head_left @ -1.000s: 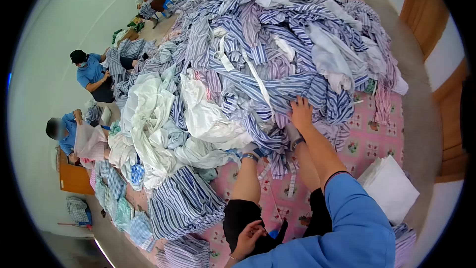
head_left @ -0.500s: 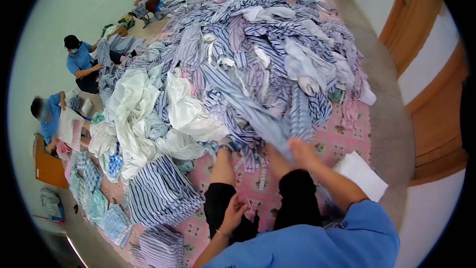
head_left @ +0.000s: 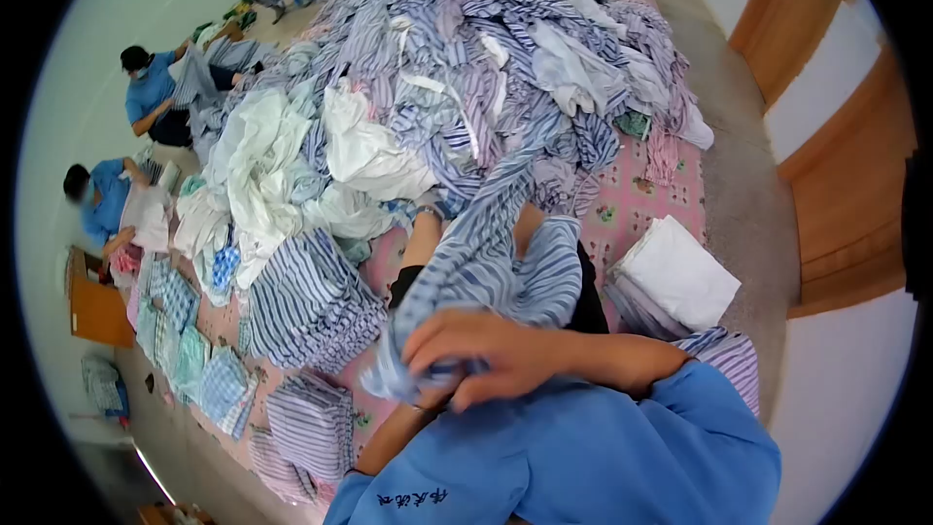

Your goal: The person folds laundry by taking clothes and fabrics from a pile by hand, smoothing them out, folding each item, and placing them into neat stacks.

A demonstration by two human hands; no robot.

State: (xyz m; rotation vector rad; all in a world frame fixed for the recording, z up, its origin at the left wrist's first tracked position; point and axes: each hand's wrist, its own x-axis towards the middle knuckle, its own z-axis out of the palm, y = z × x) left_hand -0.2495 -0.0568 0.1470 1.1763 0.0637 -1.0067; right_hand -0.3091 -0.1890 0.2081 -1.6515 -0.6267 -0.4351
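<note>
Striped cloth (head_left: 486, 267) spans my legs (head_left: 425, 235); my right grip (head_left: 486, 355) curls against it, blurred, my left grip (head_left: 437, 394) mostly hidden: I cannot tell whether either holds it.

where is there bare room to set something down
Bare pink sheet shows between the cloth heap and white folded stack; bare floor lies between sheet and doors. Crowded: around the striped cloth at the right hand, and leftward among folded stacks.
</note>
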